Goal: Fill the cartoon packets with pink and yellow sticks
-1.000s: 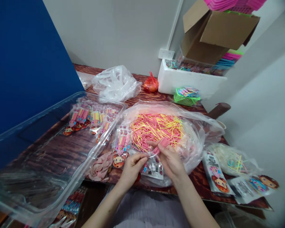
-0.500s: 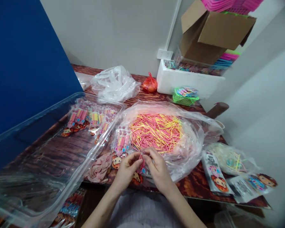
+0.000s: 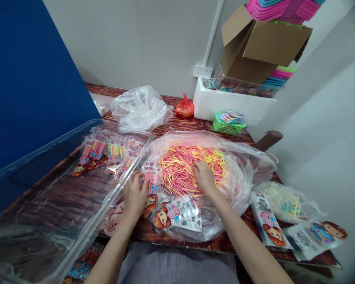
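A large clear plastic bag (image 3: 239, 205) lies opened on the table, with a heap of thin pink and yellow sticks (image 3: 180, 169) in it. My right hand (image 3: 205, 177) is on the heap, fingertips bent down among the sticks; what they grip is too small to tell. To the left, my left hand (image 3: 135, 193) rests at the edge of a small printed packet (image 3: 150, 175) with pink sticks inside, its thumb and fingers apart. Between my forearms lies a silvery printed packet (image 3: 186, 213) with a cartoon face.
On the left stands a big clear tub (image 3: 106, 205) with filled packets. Behind are a crumpled bag (image 3: 142, 108), a red bag (image 3: 184, 108), a green basket (image 3: 229, 127) and a white foam box (image 3: 233, 104). More packets (image 3: 270, 225) lie at the right.
My hands have parted from their pinch together at the front. The right moved up onto the stick heap, the left moved left to the packet. The silvery packet now shows between them.
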Action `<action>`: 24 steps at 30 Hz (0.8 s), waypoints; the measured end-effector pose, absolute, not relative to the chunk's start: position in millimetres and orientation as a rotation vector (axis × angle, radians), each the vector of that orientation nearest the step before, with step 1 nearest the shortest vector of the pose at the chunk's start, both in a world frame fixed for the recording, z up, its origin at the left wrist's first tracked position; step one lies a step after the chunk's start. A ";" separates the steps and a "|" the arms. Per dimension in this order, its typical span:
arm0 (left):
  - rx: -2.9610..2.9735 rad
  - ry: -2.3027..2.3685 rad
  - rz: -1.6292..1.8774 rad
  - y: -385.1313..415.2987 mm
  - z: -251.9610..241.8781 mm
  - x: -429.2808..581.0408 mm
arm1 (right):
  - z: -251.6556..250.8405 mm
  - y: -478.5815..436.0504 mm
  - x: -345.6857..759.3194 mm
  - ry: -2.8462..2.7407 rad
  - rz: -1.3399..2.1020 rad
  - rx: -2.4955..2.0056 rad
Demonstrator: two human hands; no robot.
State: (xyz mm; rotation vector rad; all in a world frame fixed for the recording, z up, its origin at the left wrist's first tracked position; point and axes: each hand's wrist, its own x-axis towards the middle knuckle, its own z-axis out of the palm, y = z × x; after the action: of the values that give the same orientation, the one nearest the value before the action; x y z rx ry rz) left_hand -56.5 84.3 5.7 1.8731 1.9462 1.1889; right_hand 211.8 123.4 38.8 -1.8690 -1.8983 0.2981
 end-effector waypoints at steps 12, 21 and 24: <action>1.925 1.972 1.088 74.1 5.8 -62.5 | 33.7 145.9 182.8 -1.982 0.337 -2.111; 1.936 1.959 1.098 52.3 25.8 -61.2 | 36.9 151.9 227.7 -1.550 0.910 -1.929; 1.981 1.934 1.112 43.8 32.1 -54.8 | 41.3 145.1 241.5 -1.377 1.123 -1.788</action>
State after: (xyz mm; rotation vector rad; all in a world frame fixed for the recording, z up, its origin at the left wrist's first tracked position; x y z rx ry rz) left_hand -54.8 43.8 32.1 1.9807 1.9336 1.1122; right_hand 241.5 145.1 41.3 -1.7876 -1.3773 1.1231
